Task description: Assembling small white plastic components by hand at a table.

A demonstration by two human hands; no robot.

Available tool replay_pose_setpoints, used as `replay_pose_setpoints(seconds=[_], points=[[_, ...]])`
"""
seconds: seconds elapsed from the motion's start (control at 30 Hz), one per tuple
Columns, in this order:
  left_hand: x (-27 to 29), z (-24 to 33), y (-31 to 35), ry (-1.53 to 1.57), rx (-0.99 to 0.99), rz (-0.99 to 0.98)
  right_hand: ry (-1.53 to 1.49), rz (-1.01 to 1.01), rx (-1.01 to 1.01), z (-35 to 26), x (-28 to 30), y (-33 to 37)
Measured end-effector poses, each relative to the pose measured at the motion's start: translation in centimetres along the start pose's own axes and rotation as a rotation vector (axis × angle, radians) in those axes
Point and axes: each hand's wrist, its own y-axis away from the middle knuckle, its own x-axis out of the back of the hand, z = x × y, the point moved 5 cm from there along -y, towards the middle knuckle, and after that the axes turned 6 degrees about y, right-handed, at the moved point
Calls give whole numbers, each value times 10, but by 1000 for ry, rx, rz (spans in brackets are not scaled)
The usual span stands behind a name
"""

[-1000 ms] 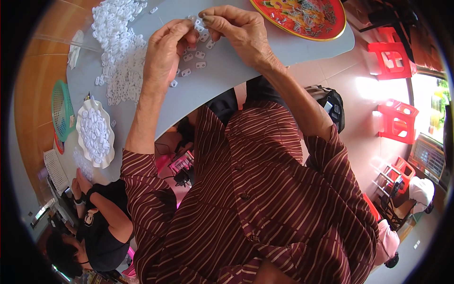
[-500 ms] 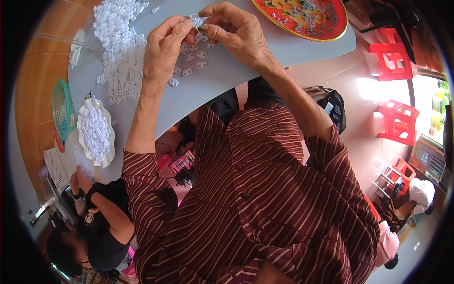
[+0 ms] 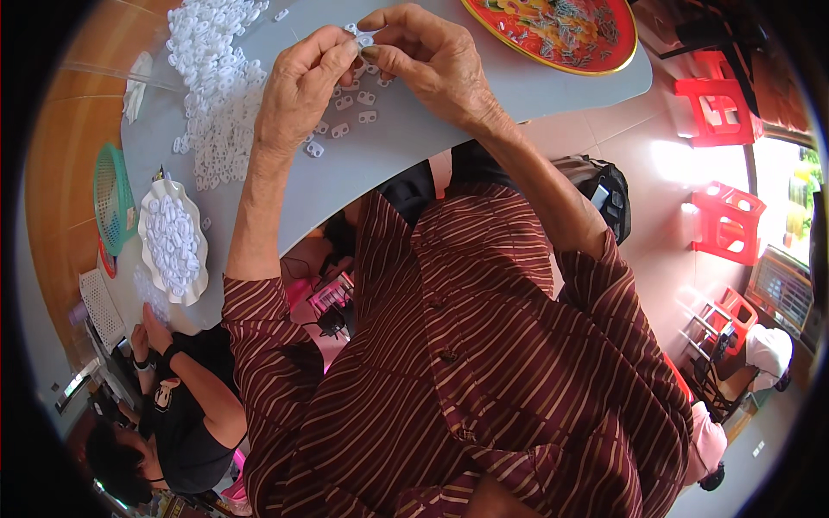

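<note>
Over the table's far edge, my left hand [image 3: 302, 86] pinches a small white plastic piece [image 3: 363, 40] between thumb and fingers. My right hand [image 3: 436, 65] meets it from the other side, its thumb against the piece and its fingers curled. Whether the right fingers grip anything else is too small to tell. Beneath both hands lie several loose white pieces [image 3: 367, 116], each with holes. Left of my left hand spreads a big heap of similar white pieces [image 3: 207, 52]. A red flowered tray [image 3: 518, 45] with a yellow rim bears small metal pins [image 3: 596, 52], right of my right hand.
A white wavy-edged dish [image 3: 200, 276] filled with white pieces stands at the table's left, beside a green basket [image 3: 110, 198]. Close by are a co-worker's hands [image 3: 155, 332]. A crumpled white cloth [image 3: 136, 86] lies at the left edge. Red stools [image 3: 725, 224] stand on the right.
My hands stay nearly in place; the white piece between them has shifted slightly and my left fingers have moved a little. The co-worker's hands have shifted slightly.
</note>
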Motion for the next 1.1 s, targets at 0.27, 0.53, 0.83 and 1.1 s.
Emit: replay_pose_setpoints(seconds=[0.27, 0.53, 0.83, 1.1], points=[[-5, -16, 0, 22, -70, 114, 66, -10, -30, 4, -1, -2], [-7, -12, 4, 55, -46, 216, 74, 44, 31, -3, 0, -1], [-8, -9, 3, -39, -140, 214, 76, 70, 50, -2, 3, 0], [-9, -10, 1, 18, -72, 169, 26, 42, 41, -3, 1, 0]])
